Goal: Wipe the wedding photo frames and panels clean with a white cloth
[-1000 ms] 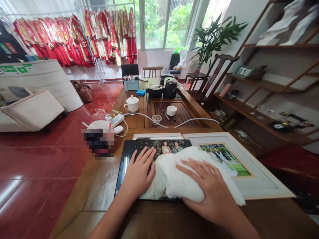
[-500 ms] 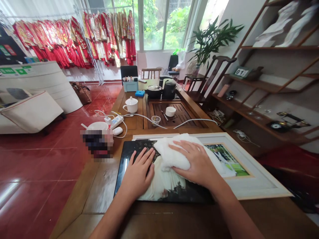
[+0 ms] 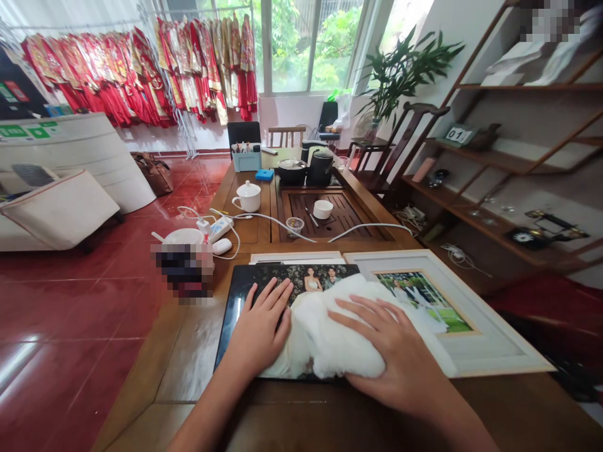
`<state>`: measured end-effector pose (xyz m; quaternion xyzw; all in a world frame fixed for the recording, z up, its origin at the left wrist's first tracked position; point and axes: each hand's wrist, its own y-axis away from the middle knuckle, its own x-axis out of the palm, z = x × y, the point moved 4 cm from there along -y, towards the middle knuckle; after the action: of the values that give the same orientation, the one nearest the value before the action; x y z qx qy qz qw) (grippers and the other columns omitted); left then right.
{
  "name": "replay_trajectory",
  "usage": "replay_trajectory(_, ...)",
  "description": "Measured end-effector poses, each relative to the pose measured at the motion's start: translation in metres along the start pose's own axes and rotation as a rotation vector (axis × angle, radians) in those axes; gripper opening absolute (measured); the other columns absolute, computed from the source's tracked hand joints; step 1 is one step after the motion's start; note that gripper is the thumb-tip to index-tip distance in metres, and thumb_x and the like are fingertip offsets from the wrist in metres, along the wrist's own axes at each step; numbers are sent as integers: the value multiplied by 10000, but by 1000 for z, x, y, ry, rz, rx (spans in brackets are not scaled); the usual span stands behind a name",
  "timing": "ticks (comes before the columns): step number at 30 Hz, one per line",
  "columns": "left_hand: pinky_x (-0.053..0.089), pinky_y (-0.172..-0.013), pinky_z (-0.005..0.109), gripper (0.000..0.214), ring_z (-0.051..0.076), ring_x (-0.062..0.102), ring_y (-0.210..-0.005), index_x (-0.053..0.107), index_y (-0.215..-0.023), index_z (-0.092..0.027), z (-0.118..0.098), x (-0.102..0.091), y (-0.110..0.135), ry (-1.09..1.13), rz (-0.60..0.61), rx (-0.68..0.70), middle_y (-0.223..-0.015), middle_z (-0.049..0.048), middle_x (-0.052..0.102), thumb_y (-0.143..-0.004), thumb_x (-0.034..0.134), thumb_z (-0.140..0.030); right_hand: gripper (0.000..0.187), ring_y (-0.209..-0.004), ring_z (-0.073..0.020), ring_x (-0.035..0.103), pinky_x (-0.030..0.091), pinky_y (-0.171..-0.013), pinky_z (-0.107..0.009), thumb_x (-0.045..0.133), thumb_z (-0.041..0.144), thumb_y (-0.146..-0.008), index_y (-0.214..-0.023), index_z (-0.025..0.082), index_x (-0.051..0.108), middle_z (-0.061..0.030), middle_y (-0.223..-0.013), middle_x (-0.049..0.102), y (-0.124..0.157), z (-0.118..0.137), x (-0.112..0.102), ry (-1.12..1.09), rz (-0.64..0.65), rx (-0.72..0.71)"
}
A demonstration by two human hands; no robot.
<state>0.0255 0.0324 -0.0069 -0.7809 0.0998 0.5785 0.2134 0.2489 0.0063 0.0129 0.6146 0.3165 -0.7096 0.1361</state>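
A black-bordered wedding photo panel (image 3: 240, 301) lies flat on the near end of the wooden table (image 3: 198, 351). My left hand (image 3: 261, 329) rests flat on its left half, fingers stretched out. My right hand (image 3: 386, 351) presses a white cloth (image 3: 339, 339) onto the panel's lower right part, fingers spread over the cloth. The cloth also drapes onto a white-framed photo (image 3: 480, 333) lying next to the panel on the right.
Another white frame edge (image 3: 296, 257) shows behind the panel. Farther up the table are a tea tray (image 3: 348, 220) with a white cup (image 3: 323, 209), kettles (image 3: 320, 168), a white teapot (image 3: 248, 197), a power strip (image 3: 220, 227) with cables. Shelves stand at right, red garments hang at back.
My right hand has slid the cloth from the panel's upper part back down towards me to its lower right area. My left hand has stayed in place.
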Motion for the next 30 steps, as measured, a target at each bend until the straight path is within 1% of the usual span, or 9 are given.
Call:
replay_trajectory(5,234,-1177,541,495,221,284,-1445,335,-1491,-250,1,2,1,-1,6,9,-1551,-16,347,-997,369,-249,662,-1276,-319,464,303,-1027,-534,634,505,-772,-1391,340,467,-32,-1417,522,-36,-18,7,-6,-64,60)
replay_trajectory(8,254,-1171,539,505,226,294,-1441,329,-1497,-252,0,1,1,-9,-16,9,-1546,-8,359,-994,374,-246,648,-1265,-319,471,302,-1028,-539,629,519,-775,-1378,331,483,-38,-1402,535,-45,-23,8,-3,-92,81)
replay_trajectory(11,275,-1165,533,499,232,314,-1432,365,-1482,-254,0,0,1,-15,-38,6,-1533,-2,385,-984,392,-243,659,-1272,-324,466,291,-1036,-536,638,507,-766,-1382,334,480,-34,-1405,534,-37,-17,6,3,-93,87)
replay_trajectory(14,285,-1163,529,493,233,324,-1428,385,-1472,-255,0,1,1,-18,-37,2,-1526,-4,396,-980,397,-241,702,-1287,-320,456,274,-1050,-522,647,476,-746,-1406,343,450,-17,-1424,514,-16,-5,3,10,-66,58)
replay_trajectory(17,284,-1164,533,494,229,318,-1431,372,-1477,-248,0,1,0,-20,-27,0,-1531,-8,387,-984,390,-244,750,-1304,-309,443,246,-1068,-505,644,458,-732,-1435,345,410,4,-1445,489,5,6,2,21,-42,12)
replay_trajectory(20,277,-1166,538,492,224,309,-1435,359,-1482,-242,1,2,0,-20,-18,4,-1537,-9,376,-991,379,-245,748,-1302,-306,447,235,-1070,-496,639,461,-734,-1437,351,407,12,-1446,488,14,8,2,24,-39,-2)
replay_trajectory(23,266,-1168,546,494,224,306,-1436,346,-1487,-236,1,2,0,-18,-10,11,-1539,-7,372,-993,375,-247,727,-1290,-313,461,258,-1055,-498,653,461,-733,-1418,357,433,-1,-1429,509,7,2,2,2,-49,18)
replay_trajectory(30,233,-1179,542,492,223,286,-1445,335,-1489,-248,1,3,1,-5,-1,12,-1550,-10,348,-998,365,-248,653,-1262,-308,481,302,-1023,-522,643,508,-766,-1379,358,472,-14,-1393,545,-29,-16,7,-13,-93,107)
